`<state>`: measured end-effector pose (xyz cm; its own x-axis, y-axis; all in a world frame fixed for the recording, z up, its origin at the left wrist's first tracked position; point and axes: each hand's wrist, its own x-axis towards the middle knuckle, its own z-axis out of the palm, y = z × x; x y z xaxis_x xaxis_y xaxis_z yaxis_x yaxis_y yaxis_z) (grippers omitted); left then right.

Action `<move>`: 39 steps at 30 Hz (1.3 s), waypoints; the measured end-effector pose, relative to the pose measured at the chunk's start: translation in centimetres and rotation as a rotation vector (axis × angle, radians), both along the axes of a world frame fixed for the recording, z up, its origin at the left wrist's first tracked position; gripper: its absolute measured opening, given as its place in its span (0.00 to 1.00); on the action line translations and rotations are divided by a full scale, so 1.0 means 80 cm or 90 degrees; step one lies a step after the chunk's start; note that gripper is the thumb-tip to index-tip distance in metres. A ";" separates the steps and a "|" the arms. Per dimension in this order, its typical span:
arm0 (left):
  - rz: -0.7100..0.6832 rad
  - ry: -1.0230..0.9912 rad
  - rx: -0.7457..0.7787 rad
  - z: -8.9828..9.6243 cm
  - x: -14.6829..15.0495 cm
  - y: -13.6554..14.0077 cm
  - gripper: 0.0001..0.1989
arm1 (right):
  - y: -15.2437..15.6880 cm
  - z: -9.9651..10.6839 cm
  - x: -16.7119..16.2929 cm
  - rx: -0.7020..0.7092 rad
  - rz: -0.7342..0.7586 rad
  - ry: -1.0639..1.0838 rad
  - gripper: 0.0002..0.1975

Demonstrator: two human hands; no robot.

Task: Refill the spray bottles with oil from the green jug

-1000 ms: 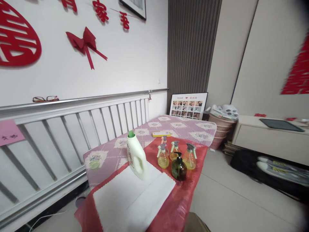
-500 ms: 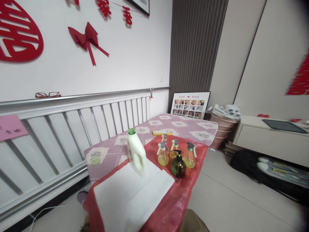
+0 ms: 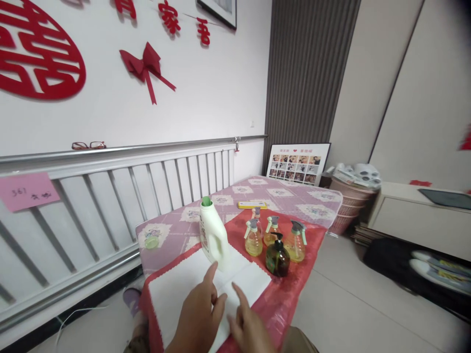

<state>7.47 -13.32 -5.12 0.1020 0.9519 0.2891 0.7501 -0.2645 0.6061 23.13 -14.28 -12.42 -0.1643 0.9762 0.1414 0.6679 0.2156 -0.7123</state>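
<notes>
My left hand (image 3: pixel 198 311) is over the white cloth (image 3: pixel 172 287), its index finger stretched out and thumb apart, holding nothing. Beside it my right hand (image 3: pixel 252 323), slightly blurred, also extends its index finger and is bare. Just beyond the left fingertip stands a pale detergent jug (image 3: pixel 213 233) with a green spout and no cap on it. To the right are a dark pump bottle (image 3: pixel 277 257) and several clear spray bottles with yellowish liquid, such as one in front (image 3: pixel 253 240) and another at the right (image 3: pixel 295 245).
A red cloth (image 3: pixel 239 220) lies under the bottles, over a floral tablecloth (image 3: pixel 316 198). A green cap (image 3: pixel 151 242) rests at the table's left edge, a yellow case (image 3: pixel 252 205) at the back. A white radiator (image 3: pixel 121 196) runs along the left; baskets (image 3: pixel 353 196) stand at the right.
Both my hands have come into view from below, over the white cloth. The view has shifted slightly left; the jug and bottles stand in the same places on the table.
</notes>
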 end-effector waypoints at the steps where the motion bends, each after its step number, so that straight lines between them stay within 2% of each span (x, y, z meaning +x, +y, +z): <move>1: 0.042 0.054 -0.021 -0.001 0.001 0.012 0.29 | 0.026 0.005 0.006 0.020 -0.020 -0.052 0.32; 4: 0.130 0.185 -0.023 0.001 0.010 0.040 0.33 | 0.082 0.035 0.027 0.171 -0.069 -0.161 0.33; 8: 0.161 0.270 0.040 0.031 0.027 0.058 0.33 | 0.107 0.096 0.046 0.334 -0.135 -0.223 0.33; 12: 0.160 0.246 0.171 0.076 0.041 0.062 0.33 | 0.108 0.151 0.050 0.410 -0.187 -0.220 0.31; 14: 0.156 0.227 0.216 0.093 0.045 0.064 0.33 | 0.107 0.168 0.049 0.433 -0.195 -0.203 0.30; 16: 0.156 0.221 0.217 0.099 0.049 0.068 0.33 | 0.108 0.174 0.048 0.448 -0.192 -0.188 0.31; 18: 0.148 0.233 0.178 0.096 0.051 0.072 0.34 | 0.112 0.168 0.047 0.451 -0.191 -0.188 0.31; 21: 0.130 0.257 0.055 0.076 0.052 0.076 0.35 | 0.118 0.139 0.048 0.433 -0.172 -0.203 0.32; 25: 0.106 0.244 -0.080 0.036 0.046 0.065 0.37 | 0.116 0.085 0.052 0.382 -0.123 -0.172 0.33; 29: 0.024 0.215 -0.188 -0.009 0.039 0.042 0.36 | 0.111 0.037 0.071 0.353 -0.091 -0.098 0.30; 34: -0.062 0.220 -0.332 -0.057 0.043 0.026 0.33 | 0.128 -0.003 0.126 0.330 -0.247 -0.013 0.30; 37: -0.083 0.203 -0.347 -0.077 0.054 0.030 0.35 | 0.148 -0.015 0.162 0.299 -0.328 0.019 0.35; 39: -0.088 0.198 -0.337 -0.087 0.062 0.035 0.35 | 0.163 -0.022 0.180 0.261 -0.350 0.035 0.39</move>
<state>12.46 -10.51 -12.10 0.2378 0.9299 -0.2805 0.8925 -0.0953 0.4408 37.55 -1.21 -14.14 0.3577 0.7812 0.5117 0.7224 0.1158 -0.6817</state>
